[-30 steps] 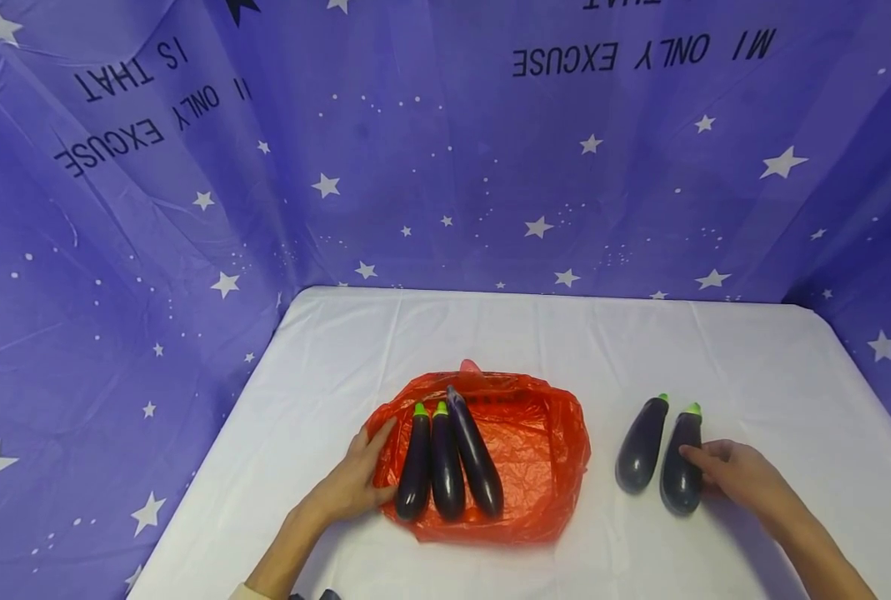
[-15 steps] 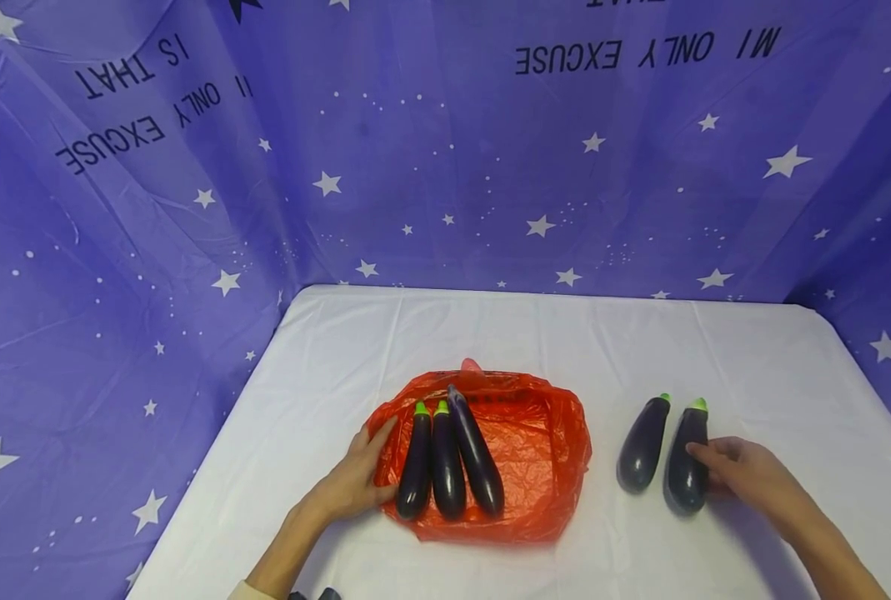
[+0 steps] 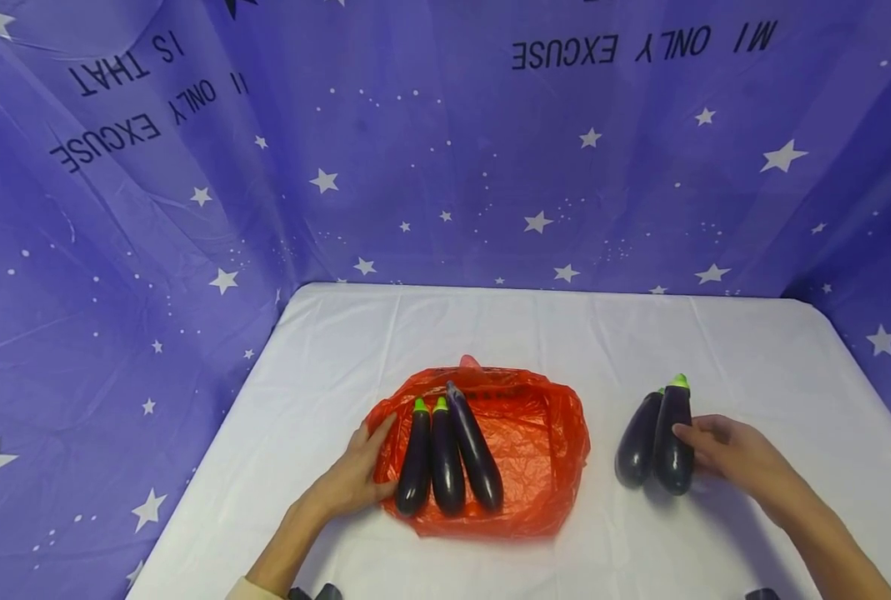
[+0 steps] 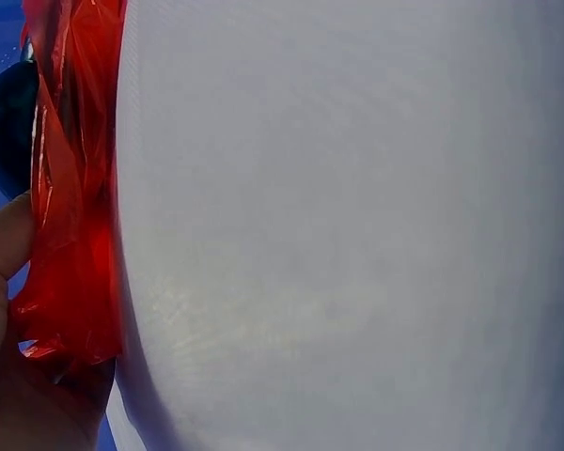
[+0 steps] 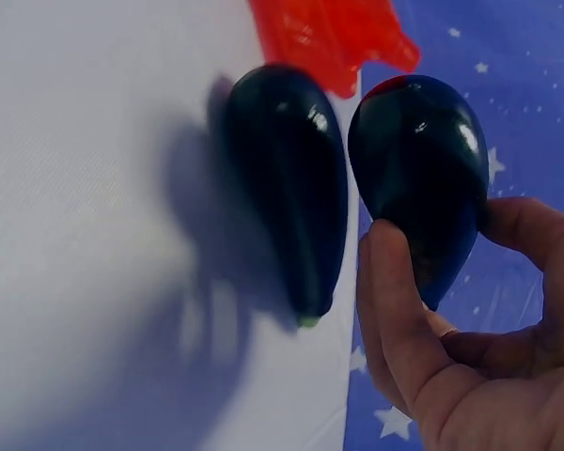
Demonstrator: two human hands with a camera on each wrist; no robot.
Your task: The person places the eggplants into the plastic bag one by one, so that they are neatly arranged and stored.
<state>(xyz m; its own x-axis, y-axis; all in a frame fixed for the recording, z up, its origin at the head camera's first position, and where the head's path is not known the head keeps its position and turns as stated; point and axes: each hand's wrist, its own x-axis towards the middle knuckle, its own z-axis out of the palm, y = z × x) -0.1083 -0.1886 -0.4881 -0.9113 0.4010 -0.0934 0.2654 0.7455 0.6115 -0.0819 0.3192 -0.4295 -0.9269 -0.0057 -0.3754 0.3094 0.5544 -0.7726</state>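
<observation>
In the head view, my left hand (image 3: pixel 353 482) holds the left rim of a red plastic bag (image 3: pixel 526 467), which stands with its mouth spread wide. The bag's red film passes between the thumb and the fingers in the left wrist view. Three dark purple eggplants (image 3: pixel 448 467) lie side by side in the bag's left half. At the right, my right hand (image 3: pixel 730 450) grips another eggplant (image 5: pixel 418 160) between thumb and fingers, raised off the table, green cap pointing away. Close beside it, a further eggplant (image 5: pixel 287 188) lies on the cloth, partly covered in the head view.
A white cloth (image 3: pixel 558 333) covers the table. Purple curtains (image 3: pixel 445 142) with white stars and lettering hang behind and at both sides. A pink bit (image 3: pixel 469 362) sticks up at the bag's far rim. Dark objects (image 3: pixel 328 592) show at the bottom edge.
My right hand has lifted its eggplant from the cloth and brought it left and up, so it now overlaps the other one. My left hand and the bag have stayed put.
</observation>
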